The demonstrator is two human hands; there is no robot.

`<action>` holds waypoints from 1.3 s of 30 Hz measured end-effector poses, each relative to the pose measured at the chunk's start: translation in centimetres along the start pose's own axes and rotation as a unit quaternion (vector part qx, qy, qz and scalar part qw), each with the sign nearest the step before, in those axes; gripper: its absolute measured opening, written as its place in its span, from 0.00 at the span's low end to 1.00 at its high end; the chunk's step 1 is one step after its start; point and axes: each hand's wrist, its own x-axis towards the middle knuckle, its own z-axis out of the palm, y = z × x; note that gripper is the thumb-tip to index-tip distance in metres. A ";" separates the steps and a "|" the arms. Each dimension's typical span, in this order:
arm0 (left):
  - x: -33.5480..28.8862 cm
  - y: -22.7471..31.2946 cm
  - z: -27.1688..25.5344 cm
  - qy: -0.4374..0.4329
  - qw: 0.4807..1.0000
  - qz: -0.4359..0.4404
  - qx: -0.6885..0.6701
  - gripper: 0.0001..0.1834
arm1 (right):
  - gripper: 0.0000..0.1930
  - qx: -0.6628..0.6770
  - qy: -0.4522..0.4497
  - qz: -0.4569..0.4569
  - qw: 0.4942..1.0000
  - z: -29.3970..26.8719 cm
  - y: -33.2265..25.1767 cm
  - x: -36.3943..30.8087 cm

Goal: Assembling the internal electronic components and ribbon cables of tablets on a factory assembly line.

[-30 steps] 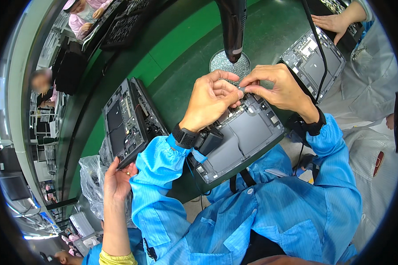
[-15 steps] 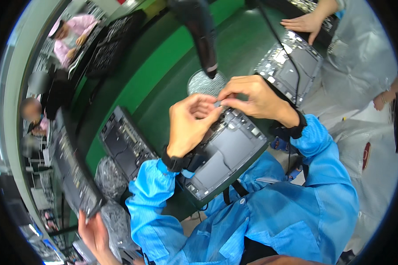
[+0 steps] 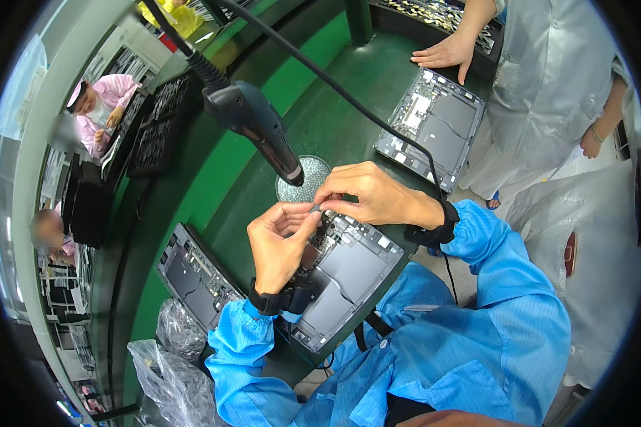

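My left hand (image 3: 279,240) and my right hand (image 3: 369,193) meet above the far edge of an opened laptop base (image 3: 360,265). Thumbs and fingers of both are pinched around a small grey piece (image 3: 315,208), mostly covered by the fingertips, its kind unclear. The laptop base lies in front of me with its battery and circuit board exposed. Just beyond my fingertips sits a round dish of small shiny bits (image 3: 305,178). The tip of a hanging electric screwdriver (image 3: 256,128) points down over that dish.
Left of my forearm lie another opened laptop base (image 3: 196,277) and crumpled clear plastic bags (image 3: 167,370). At the far right, a co-worker's hand (image 3: 449,55) rests by a third opened laptop base (image 3: 434,124). A black cable (image 3: 335,82) crosses above the green bench (image 3: 224,206).
The view has shifted; the hanging screwdriver shows farther left. A dark laptop part and another person's hand holding it at the left have gone from view. My hands keep their pinch.
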 end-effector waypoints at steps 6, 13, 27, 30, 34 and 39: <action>0.2 -0.2 -0.3 -0.032 0.996 -0.037 -0.078 0.08 | 0.07 0.022 0.001 -0.001 1.000 0.2 0.2 -0.1; -0.3 0.2 0.0 -0.020 0.998 -0.022 -0.059 0.07 | 0.08 0.163 0.011 0.178 0.970 0.3 -0.7 -0.3; -0.2 0.3 0.6 -0.027 0.998 -0.011 -0.052 0.07 | 0.08 0.216 0.005 0.255 0.942 0.3 -0.6 -0.6; -0.3 0.1 0.4 -0.030 0.998 -0.020 -0.054 0.07 | 0.08 0.242 0.007 0.266 0.933 0.7 -0.5 -0.8; -0.3 -0.2 0.1 -0.029 0.998 -0.022 -0.051 0.07 | 0.07 0.269 0.029 0.270 0.924 0.8 -1.1 -0.6; -0.5 -0.2 -0.5 -0.034 0.996 -0.040 -0.065 0.07 | 0.08 0.110 -0.011 0.165 0.980 0.5 -1.4 -0.7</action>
